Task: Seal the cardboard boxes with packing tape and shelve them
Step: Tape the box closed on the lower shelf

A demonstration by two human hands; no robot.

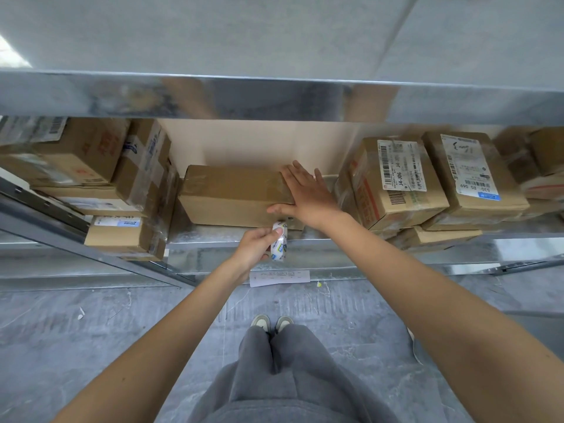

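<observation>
Cardboard box [235, 196] is lying on the metal shelf [232, 236], long axis running left to right. The right hand [308, 193] is pressing flat, fingers spread, on its right end; the left hand [256, 247] is gripping the tape roll [280, 244] just below that end, nearer the person. Other parcels [396, 175] are flanking it.

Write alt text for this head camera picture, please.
A person's right hand presses flat on a long cardboard box on a metal shelf, while the left hand grips a tape roll. Labelled boxes flank it.
</observation>
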